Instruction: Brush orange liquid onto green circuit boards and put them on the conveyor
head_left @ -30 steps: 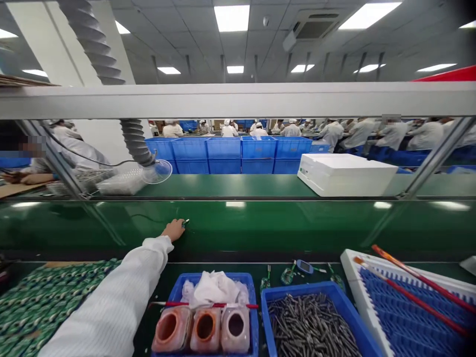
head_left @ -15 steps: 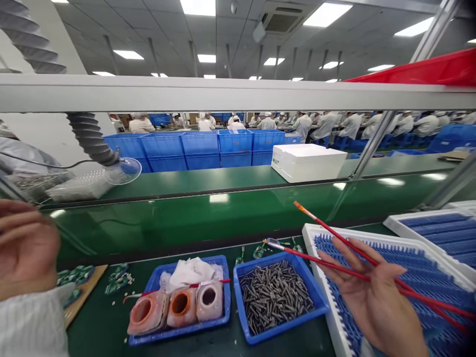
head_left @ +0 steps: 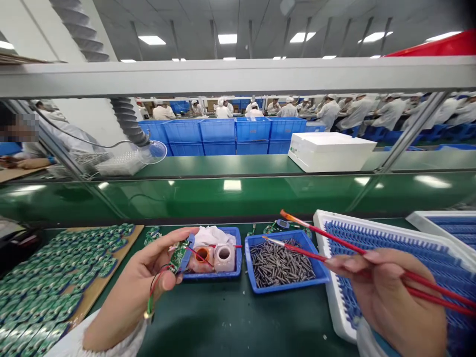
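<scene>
My left hand (head_left: 143, 280) is closed in a pinch on a small green circuit board (head_left: 178, 254) with red and black wires hanging from it, held over the dark green bench. My right hand (head_left: 386, 297) grips two thin red brushes (head_left: 334, 238) whose tips point left, one over the blue bin of metal springs (head_left: 278, 263). Just beyond the circuit board, a blue tray (head_left: 226, 272) holds small jars (head_left: 203, 258) and a white cloth (head_left: 211, 234).
Many green circuit boards (head_left: 55, 277) lie on a board at the left. A white tray with a blue ribbed insert (head_left: 357, 248) sits at the right. Beyond runs a green conveyor (head_left: 238, 196) with a white foam box (head_left: 330, 151), blue crates (head_left: 230, 136) and several workers in white.
My left hand has come back from the conveyor and now holds a wired circuit board near the tray. My right hand has come into view with the two brushes and stays over the ribbed tray.
</scene>
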A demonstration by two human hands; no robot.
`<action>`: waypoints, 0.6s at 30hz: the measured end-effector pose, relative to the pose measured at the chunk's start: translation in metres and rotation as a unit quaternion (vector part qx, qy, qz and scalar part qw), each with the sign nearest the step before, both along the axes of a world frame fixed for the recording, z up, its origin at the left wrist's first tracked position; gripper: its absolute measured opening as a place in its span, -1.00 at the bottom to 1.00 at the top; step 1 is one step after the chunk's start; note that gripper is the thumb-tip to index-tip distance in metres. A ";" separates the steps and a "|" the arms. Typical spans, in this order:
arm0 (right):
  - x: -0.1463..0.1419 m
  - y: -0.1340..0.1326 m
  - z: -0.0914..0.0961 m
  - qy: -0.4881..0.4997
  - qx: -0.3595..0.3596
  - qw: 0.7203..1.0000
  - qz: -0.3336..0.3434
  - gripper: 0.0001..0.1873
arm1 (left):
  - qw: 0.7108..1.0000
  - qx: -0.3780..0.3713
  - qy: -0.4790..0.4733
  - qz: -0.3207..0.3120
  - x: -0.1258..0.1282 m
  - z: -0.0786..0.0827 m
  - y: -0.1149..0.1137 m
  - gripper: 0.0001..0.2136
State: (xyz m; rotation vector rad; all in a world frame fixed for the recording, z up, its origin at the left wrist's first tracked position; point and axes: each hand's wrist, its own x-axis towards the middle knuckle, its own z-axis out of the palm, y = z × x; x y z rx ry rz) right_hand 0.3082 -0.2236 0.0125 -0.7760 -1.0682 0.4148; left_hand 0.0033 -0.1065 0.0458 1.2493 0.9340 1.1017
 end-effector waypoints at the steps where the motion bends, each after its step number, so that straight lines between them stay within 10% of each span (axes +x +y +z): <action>1: -0.007 0.006 0.005 -0.027 0.002 0.999 0.017 -0.90 | 1.000 0.027 0.007 0.002 -0.004 -0.002 -0.001 -0.52; 6: -0.047 0.058 0.016 -0.138 -0.020 0.976 0.165 -0.85 | 0.988 0.139 0.071 0.020 -0.020 -0.019 -0.007 -0.49; 18: -0.087 0.130 -0.022 -0.229 -0.180 0.930 0.226 -0.85 | 0.987 0.021 0.030 0.157 -0.066 -0.065 -0.009 -0.49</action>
